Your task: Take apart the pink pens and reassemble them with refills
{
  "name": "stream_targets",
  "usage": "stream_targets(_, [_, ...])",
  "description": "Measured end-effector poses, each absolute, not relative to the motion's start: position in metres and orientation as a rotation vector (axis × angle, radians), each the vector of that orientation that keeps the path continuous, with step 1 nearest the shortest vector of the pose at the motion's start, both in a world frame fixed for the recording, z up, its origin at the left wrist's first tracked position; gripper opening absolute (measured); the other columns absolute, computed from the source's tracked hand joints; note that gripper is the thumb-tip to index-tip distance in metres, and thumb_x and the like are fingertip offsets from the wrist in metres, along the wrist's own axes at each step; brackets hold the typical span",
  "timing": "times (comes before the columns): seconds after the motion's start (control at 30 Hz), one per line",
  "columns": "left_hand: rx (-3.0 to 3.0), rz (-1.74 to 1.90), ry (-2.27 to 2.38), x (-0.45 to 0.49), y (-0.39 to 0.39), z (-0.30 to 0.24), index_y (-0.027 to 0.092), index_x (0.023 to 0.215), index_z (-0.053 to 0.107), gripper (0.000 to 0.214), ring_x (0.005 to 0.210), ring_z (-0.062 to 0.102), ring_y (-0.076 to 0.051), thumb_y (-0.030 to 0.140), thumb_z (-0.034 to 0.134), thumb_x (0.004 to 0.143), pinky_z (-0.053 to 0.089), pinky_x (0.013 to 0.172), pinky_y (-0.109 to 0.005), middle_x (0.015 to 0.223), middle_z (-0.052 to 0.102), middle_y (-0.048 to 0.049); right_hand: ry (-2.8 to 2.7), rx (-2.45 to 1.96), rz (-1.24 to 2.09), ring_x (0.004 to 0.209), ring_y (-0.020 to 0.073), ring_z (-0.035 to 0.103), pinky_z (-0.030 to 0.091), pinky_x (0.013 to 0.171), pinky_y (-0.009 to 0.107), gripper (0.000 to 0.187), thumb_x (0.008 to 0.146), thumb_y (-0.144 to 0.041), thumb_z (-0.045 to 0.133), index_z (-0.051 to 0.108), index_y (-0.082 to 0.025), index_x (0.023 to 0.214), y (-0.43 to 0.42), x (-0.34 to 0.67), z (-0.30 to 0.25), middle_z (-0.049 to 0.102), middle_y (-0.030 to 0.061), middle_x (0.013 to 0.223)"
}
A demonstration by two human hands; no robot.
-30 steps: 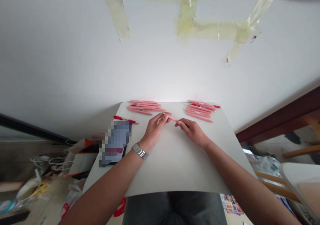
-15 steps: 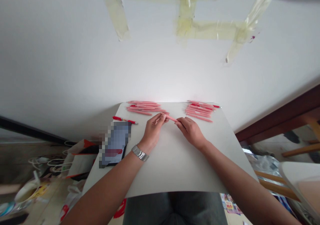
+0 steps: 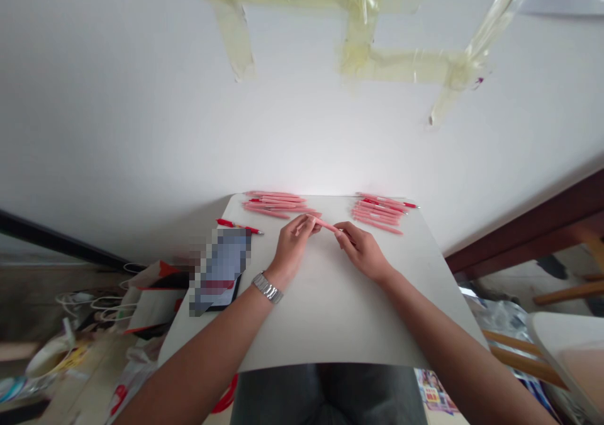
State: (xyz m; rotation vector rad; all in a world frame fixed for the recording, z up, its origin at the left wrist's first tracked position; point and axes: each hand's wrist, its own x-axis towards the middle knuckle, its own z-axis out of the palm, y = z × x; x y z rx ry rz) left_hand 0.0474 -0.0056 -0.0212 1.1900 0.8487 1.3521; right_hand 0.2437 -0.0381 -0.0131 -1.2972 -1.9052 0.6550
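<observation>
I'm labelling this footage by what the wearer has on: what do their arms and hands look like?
The left hand and right hand are ungloved. A silver-coloured metal link band, like a watch strap, circles the left wrist; no dial shows. No band shows on the right. Neither forearm shows a sleeve.

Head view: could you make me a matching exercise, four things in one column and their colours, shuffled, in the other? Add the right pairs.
Things
1. Held pen, between left hand and right hand
2. Loose pen at the far end of the blurred-out device
3. Metal wristband
4. Tape on the wall

Colours
A. Silver
B. Pink
C. Yellowish
D. Mostly red

Right pairs: 1-B, 2-D, 3-A, 4-C
</observation>
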Motion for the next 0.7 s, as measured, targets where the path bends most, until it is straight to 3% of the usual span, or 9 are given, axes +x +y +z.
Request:
stream_targets(0.23, [1.176, 1.339, 0.846, 0.0459, -0.0054, -0.0203, 0.020, 0.112, 0.078, 0.034, 0.096, 0.069, -0.017, 0.047, 0.072, 0.094, 0.057, 0.096, -0.033, 0.103, 0.074, -0.0070, -1.850, -1.331, 0.755, 0.068, 0.0150, 0.055, 0.040, 0.070, 0.029, 0.051, 0.111, -0.052, 0.033, 0.063, -0.021, 0.083, -0.0379, 0.2441, -0.0096, 0.062, 0.0005, 0.076])
stream_targets(0.47, [1.155, 1.315, 0.846, 0.0470, -0.0081, -0.0179, 0.019, 0.110, 0.078, 0.035, 0.099, 0.070, -0.019, 0.049, 0.074, 0.092, 0.059, 0.094, -0.034, 0.111, 0.074, -0.0085, -1.905, -1.283, 0.743, 0.066, 0.0141, 0.055, 0.041, 0.067, 0.027, 0.040, 0.110, -0.048, 0.040, 0.068, -0.021, 0.104, -0.0369, 0.2442, -0.0130, 0.063, -0.0006, 0.076])
stream_targets(0.7, [1.139, 1.297, 0.856, 0.0465, -0.0078, -0.0183, 0.018, 0.109, 0.079, 0.038, 0.099, 0.071, -0.020, 0.051, 0.076, 0.089, 0.059, 0.093, -0.035, 0.117, 0.074, -0.0102, -1.934, -1.307, 0.499, 0.067, 0.0159, 0.056, 0.041, 0.065, 0.028, 0.030, 0.107, -0.046, 0.049, 0.066, -0.022, 0.100, -0.0371, 0.2440, -0.0180, 0.066, 0.0017, 0.078])
